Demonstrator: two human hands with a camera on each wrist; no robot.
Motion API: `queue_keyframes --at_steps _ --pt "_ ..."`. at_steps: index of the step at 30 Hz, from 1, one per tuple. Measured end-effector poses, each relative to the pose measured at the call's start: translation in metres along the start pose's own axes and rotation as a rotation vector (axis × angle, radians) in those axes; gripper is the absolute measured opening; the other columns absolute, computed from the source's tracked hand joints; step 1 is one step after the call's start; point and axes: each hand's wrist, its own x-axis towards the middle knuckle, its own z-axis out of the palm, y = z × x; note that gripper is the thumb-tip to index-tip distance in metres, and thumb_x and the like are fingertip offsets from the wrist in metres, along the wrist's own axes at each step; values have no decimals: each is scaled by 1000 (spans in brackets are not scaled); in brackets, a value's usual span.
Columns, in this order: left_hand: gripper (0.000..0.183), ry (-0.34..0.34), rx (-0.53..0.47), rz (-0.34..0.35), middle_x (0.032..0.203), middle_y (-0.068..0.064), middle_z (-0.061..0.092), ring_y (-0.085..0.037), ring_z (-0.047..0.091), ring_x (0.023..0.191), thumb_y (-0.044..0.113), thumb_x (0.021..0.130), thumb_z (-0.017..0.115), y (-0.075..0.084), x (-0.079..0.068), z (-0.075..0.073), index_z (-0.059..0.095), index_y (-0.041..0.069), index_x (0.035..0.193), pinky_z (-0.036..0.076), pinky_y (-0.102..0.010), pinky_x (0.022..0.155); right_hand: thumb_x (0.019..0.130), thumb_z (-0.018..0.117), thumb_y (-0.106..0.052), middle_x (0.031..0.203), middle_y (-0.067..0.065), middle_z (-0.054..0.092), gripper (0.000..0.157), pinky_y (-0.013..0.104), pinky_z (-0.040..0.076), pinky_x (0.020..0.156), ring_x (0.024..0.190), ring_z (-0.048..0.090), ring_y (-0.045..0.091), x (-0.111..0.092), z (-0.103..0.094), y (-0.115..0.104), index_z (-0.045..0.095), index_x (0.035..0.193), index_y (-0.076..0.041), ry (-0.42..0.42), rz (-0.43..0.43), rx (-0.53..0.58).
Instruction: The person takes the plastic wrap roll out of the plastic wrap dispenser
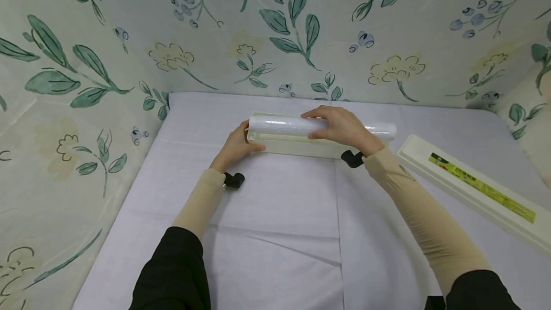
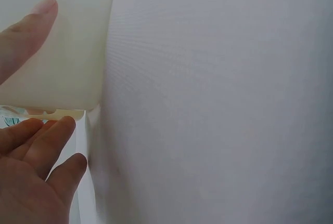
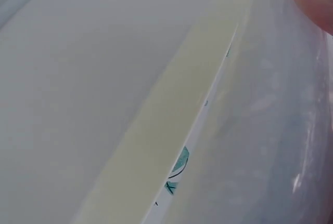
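A long roll of cling film (image 1: pixel 284 125) lies along a pale cream open box (image 1: pixel 297 148), its right end jutting past my right wrist. My right hand (image 1: pixel 337 126) grips the roll from above near its middle, thumb on the near side and fingers on the far side. In the right wrist view the thumb (image 3: pixel 314 0) presses on the shiny film. My left hand (image 1: pixel 237 145) holds the box's left end. Its thumb (image 2: pixel 31 39) lies on the front wall, and its other fingers (image 2: pixel 49 146) are at the end wall.
To the right, a long cream lid (image 1: pixel 422 154) with a yellow-green label (image 1: pixel 482 187) lies slanted on the white-covered table (image 1: pixel 275 224). A cloth with leaf and flower prints (image 1: pixel 241 27) rises behind the table and along its left side.
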Motion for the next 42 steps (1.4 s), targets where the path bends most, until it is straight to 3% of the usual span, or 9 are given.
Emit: queue_keyframes --at_steps 5,42 --pt "97 -1 2 -4 147 -16 37 -32 43 129 20 77 83 0 0 1 21 2 150 34 -42 105 79 80 -31 131 3 58 54 46 39 99 121 50 25 -5 -4 0 62 129 -18 8 23 14" --pt "96 -1 27 13 149 -17 33 -35 38 132 19 77 82 0 0 1 22 0 149 31 -44 108 80 79 -29 123 9 62 52 48 41 93 114 54 28 -53 -23 28 62 128 -16 115 59 19"
